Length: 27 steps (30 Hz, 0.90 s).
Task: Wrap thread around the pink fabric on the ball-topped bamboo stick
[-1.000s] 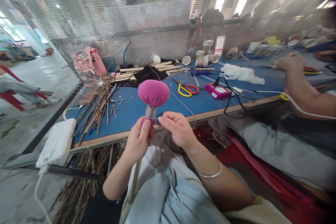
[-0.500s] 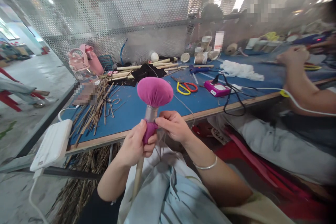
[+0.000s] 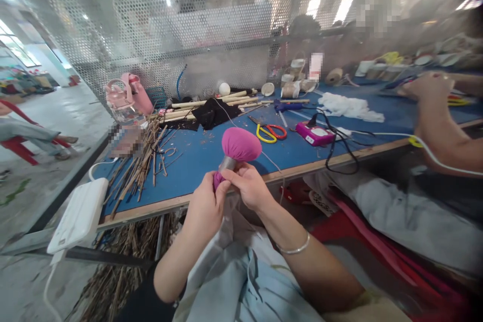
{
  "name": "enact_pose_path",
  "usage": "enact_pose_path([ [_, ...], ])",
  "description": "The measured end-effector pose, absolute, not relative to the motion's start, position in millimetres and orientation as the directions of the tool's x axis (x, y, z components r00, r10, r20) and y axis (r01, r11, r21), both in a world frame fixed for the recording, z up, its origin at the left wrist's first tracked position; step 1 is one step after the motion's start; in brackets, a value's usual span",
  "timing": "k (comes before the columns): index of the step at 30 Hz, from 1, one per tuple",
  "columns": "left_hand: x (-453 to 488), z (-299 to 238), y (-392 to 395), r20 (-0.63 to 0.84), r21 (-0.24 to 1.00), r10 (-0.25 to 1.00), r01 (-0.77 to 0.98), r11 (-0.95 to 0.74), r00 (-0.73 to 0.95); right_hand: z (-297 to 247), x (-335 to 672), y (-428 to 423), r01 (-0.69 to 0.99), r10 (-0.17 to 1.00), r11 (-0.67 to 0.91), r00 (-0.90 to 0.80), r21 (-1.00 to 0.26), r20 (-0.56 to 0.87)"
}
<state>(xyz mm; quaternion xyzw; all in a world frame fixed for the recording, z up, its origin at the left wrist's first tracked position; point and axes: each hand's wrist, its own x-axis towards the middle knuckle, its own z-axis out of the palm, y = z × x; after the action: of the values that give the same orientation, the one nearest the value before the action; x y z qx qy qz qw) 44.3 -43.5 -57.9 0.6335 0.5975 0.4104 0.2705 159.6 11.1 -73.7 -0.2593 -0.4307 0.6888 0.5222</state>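
In front of my chest is a stick with a padded head [image 3: 241, 144] covered in magenta cloth, tilted up and to the right. Silvery-grey wrapping [image 3: 227, 163] goes round its neck, and more magenta cloth shows below that. My left hand [image 3: 207, 200] is closed around this lower cloth. Close beside it, my right hand [image 3: 247, 183] is closed at the neck, thumb against the edge of the wrapping. Both hands hide the lower part of the stick. A thin cord [image 3: 272, 162] runs past the head over the table edge.
On the blue table [image 3: 169, 181] lie scissors [image 3: 270, 132], a glue gun [image 3: 290, 105], a magenta box [image 3: 315, 133] with black cable, black cloth [image 3: 213, 113], white cloth [image 3: 350, 106] and dry twigs [image 3: 145, 161]. A white power bank [image 3: 79, 216] sits at the left corner. A co-worker's arm [image 3: 433, 115] is at right.
The padded head has tipped to the right and dropped a little. My left hand has turned, its back now towards me, and my hands have come together at the neck.
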Motion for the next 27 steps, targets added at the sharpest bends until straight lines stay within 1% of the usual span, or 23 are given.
enact_pose_path([
  [1, 45, -59, -45, 0.2, 0.845, 0.978, 0.515, -0.145, -0.052, -72, 159, 10, -0.476, 0.939, -0.069, -0.328, -0.877, 0.104],
  [2, 45, -60, -45, 0.182, 0.879, 0.982, 0.457, -0.136, -0.057, -71, 160, 10, -0.45, 0.935, -0.046, -0.334, -0.892, 0.12],
  [3, 45, -60, -45, 0.144, 0.924, 0.987, 0.365, -0.112, -0.063, -69, 162, 9, -0.418, 0.931, -0.017, -0.338, -0.908, 0.138],
  [5, 42, -61, -43, 0.012, 0.994, 0.998, 0.108, -0.006, -0.054, -64, 167, 8, -0.335, 0.923, 0.038, -0.35, -0.942, 0.162],
  [7, 40, -59, -41, -0.146, 0.98, 0.989, -0.136, 0.146, 0.006, -59, 173, 5, -0.25, 0.905, 0.073, -0.389, -0.966, 0.169],
  [9, 38, -57, -41, -0.258, 0.923, 0.962, -0.271, 0.274, 0.094, -53, 178, 1, -0.226, 0.883, 0.104, -0.427, -0.968, 0.195],
  [11, 38, -54, -42, -0.294, 0.886, 0.944, -0.327, 0.328, 0.151, -50, 179, -3, -0.268, 0.873, 0.119, -0.431, -0.956, 0.23],
  [13, 38, -53, -44, -0.278, 0.878, 0.946, -0.356, 0.321, 0.167, -48, 178, -6, -0.31, 0.882, 0.121, -0.402, -0.943, 0.246],
  [18, 39, -49, -50, -0.245, 0.85, 0.949, -0.427, 0.309, 0.199, -53, 172, -4, -0.329, 0.902, 0.09, -0.374, -0.94, 0.218],
  [23, 38, -47, -53, -0.212, 0.775, 0.923, -0.52, 0.358, 0.32, -57, 171, 0, -0.404, 0.871, 0.022, -0.441, -0.915, 0.215],
  [27, 38, -45, -55, -0.183, 0.71, 0.881, -0.561, 0.426, 0.437, -59, 171, 4, -0.449, 0.843, -0.069, -0.503, -0.891, 0.188],
])
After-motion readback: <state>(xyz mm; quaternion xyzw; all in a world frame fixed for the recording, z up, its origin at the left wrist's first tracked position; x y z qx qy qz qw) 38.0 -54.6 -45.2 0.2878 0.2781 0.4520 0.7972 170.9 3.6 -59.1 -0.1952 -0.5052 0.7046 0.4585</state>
